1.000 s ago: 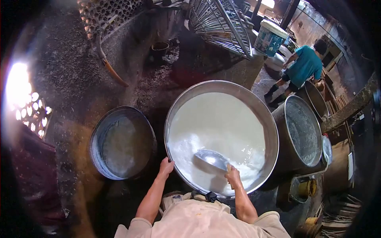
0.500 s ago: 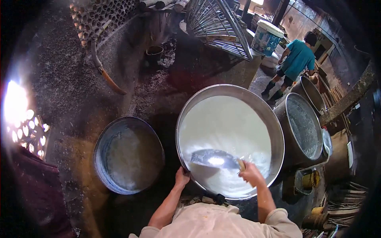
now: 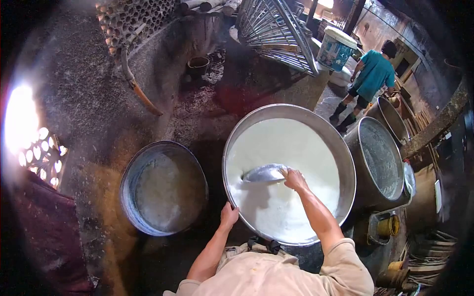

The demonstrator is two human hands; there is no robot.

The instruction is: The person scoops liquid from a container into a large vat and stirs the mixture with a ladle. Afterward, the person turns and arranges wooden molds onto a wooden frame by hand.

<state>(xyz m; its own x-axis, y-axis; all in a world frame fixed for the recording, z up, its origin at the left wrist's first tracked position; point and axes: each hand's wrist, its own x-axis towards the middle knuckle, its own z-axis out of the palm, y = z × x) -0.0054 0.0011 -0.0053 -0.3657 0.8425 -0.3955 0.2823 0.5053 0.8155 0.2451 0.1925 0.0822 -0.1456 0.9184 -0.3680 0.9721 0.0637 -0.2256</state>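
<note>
A wide metal pan (image 3: pixel 348 167) in front of me holds white liquid (image 3: pixel 291 143). My right hand (image 3: pixel 295 179) is closed around the handle of a metal scoop (image 3: pixel 265 173), whose far end dips into the liquid in the left half of the pan. At the pan's lower left rim, my left hand (image 3: pixel 229 215) grips the edge, its fingers partly hidden by the rim.
A second round pan (image 3: pixel 124 197) stands to the left. Large metal vats (image 3: pixel 359 148) line the right side, near a yellow container (image 3: pixel 389 226). A person in a teal shirt (image 3: pixel 376 76) bends at the upper right, beside a bucket (image 3: pixel 335 49).
My right hand and the scoop have moved up and slightly left, farther from my body. My left hand still holds the rim. The view has shifted slightly.
</note>
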